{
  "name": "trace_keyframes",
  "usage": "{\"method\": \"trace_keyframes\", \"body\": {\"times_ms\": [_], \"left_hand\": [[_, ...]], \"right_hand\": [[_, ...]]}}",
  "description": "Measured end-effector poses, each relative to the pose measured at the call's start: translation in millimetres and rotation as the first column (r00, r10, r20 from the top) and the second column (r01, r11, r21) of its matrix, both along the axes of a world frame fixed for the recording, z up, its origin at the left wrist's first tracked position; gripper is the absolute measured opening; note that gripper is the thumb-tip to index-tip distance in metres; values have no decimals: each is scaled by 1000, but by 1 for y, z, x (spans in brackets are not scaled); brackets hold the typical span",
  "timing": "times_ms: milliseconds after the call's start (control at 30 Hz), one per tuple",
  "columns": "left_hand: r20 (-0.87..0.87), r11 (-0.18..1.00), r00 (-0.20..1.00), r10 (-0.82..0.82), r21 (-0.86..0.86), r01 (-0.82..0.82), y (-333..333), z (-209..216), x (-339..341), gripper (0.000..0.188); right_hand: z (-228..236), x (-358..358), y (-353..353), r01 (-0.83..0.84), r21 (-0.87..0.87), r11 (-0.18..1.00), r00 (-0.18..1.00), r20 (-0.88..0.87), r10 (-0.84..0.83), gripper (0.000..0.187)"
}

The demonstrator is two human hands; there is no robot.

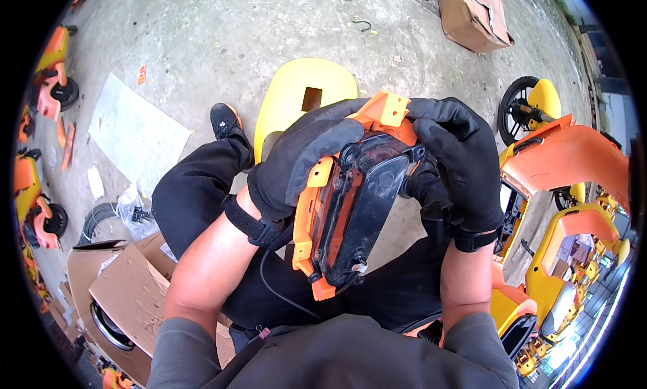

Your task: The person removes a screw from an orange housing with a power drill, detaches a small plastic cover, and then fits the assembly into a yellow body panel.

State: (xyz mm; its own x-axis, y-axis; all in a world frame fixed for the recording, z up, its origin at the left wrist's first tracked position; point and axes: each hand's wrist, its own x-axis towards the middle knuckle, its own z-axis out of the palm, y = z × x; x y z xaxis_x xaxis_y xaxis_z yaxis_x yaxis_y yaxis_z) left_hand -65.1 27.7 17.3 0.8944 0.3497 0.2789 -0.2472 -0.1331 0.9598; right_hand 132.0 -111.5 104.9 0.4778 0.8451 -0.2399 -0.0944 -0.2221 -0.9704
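Note:
Over my lap I hold a black lamp-like unit (371, 210) with a dark red clear strip along its side, tilted with its upper end away from me. An orange plastic bracket (305, 230) runs along its left edge and across its far end. My left hand (306, 153), in a black glove, is closed round the bracket's upper left part. At the far right corner my right hand (461, 156), also gloved, has its fingers bent against the bracket's end and a small black tab. Whether its fingertips pinch a small part is hidden.
A yellow curved panel (323, 75) with a rectangular hole lies on the floor beyond my hands. Orange and yellow vehicle bodies (566, 153) stand at the right, more at the far left. An opened cardboard box (128, 288) is beside my left arm; another carton (474, 18) stands far off.

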Motion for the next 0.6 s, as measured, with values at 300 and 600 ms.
{"method": "trace_keyframes", "body": {"times_ms": [300,600], "left_hand": [[10,1000,1000,-7,0,7,1,-3,-1,52],[-164,918,986,-7,-393,-59,-6,17,0,51]], "right_hand": [[-8,-1,1,58,16,998,997,-55,-57,23],[-11,-5,3,101,59,993,992,-80,-96,20]]}}
